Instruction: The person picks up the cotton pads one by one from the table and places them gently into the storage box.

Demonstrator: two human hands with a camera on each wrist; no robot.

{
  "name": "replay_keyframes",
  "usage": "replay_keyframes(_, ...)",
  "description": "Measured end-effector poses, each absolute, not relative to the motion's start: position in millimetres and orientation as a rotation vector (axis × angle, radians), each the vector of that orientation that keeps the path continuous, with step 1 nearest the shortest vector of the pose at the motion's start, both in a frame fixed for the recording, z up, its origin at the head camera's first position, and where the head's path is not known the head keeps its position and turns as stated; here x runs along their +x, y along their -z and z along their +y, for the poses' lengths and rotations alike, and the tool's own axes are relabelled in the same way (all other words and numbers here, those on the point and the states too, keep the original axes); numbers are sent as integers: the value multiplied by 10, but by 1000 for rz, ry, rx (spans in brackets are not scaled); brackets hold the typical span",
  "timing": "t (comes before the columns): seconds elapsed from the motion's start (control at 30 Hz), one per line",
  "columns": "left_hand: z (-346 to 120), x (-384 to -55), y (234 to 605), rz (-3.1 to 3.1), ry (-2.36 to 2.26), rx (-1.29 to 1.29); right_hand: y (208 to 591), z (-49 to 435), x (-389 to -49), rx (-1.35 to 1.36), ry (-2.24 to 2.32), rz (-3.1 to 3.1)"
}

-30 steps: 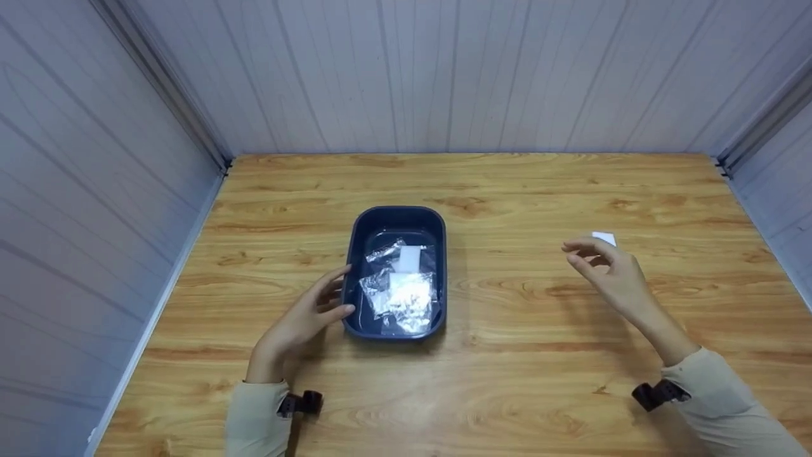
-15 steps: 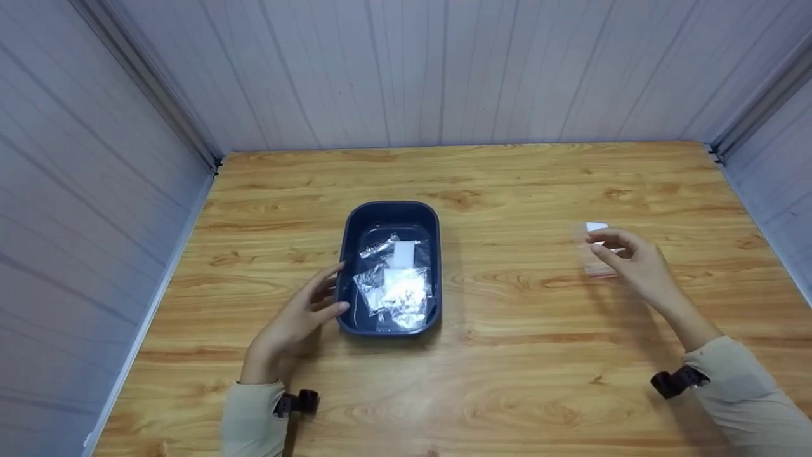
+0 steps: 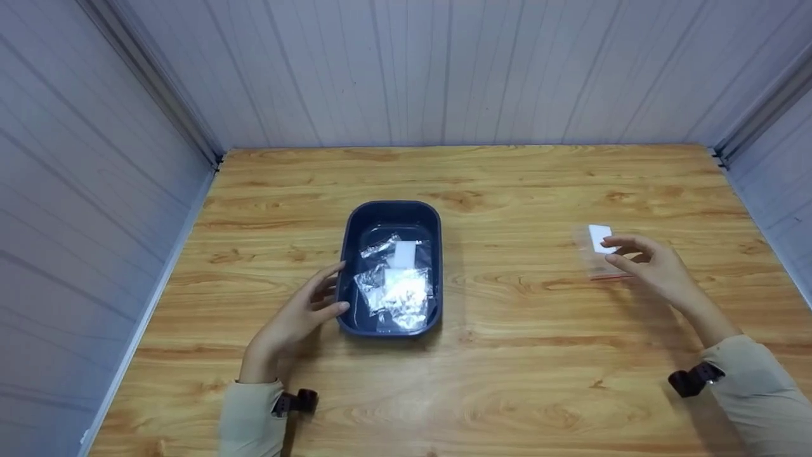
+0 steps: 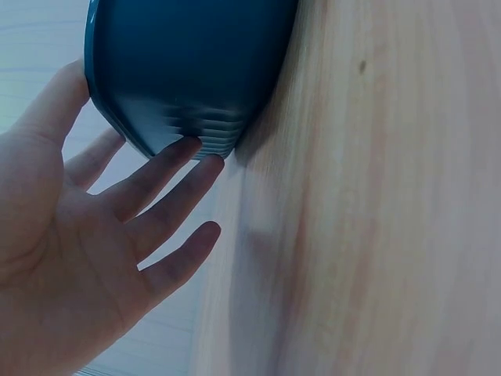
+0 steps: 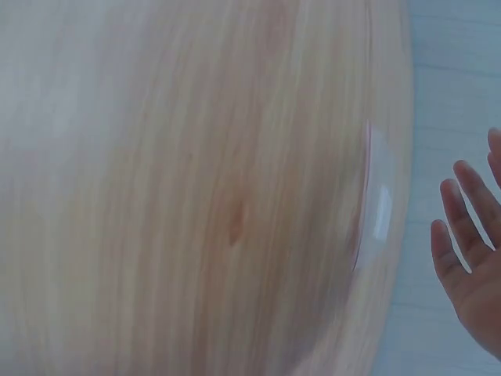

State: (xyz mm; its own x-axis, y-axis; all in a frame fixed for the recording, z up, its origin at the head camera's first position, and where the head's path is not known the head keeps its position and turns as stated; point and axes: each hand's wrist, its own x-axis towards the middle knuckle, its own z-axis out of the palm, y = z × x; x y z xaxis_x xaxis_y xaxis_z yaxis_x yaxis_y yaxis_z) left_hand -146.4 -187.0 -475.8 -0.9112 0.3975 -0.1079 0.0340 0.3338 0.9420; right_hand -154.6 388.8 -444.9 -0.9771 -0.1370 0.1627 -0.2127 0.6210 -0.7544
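A dark blue plastic tub stands on the wooden table left of centre. My left hand rests its fingertips against the tub's left side, and the thumb tip lies at the rim. In the left wrist view the fingers are spread and nearly straight along the outer wall. Inside the tub lie several clear plastic bags with white pieces in them. Over on the right, my right hand hovers above a clear zip bag with a red seal line and a white piece; its fingers hold nothing.
The wooden table meets a pale panelled wall at the back, with side walls left and right. Each wrist bears a dark strapped camera.
The right hand has drawn back to the right, uncovering the zip bag that now lies on the table. The left hand stays at the tub; the view has shifted a little.
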Motion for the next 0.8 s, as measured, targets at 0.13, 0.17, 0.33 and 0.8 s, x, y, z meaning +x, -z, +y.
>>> replay_keyframes(0.13, -1870, -1460, 4763, 2281, -1609, 384, 4636, 4073, -1622, 310, -1258, -2800)
replay_keyframes(0.17, -1871, -1461, 4764, 2280, -1612, 386, 4652, 4097, -1628, 314, -1248, -2812)
replay_keyframes(0.33, -1860, -1467, 4753, 2285, -1612, 371, 4687, 4180, -1634, 345, -1205, -2839)
replay_keyframes(0.8, -1867, -1473, 4769, 2264, -1624, 391, 4687, 4380, -1640, 263, -1174, -2991)
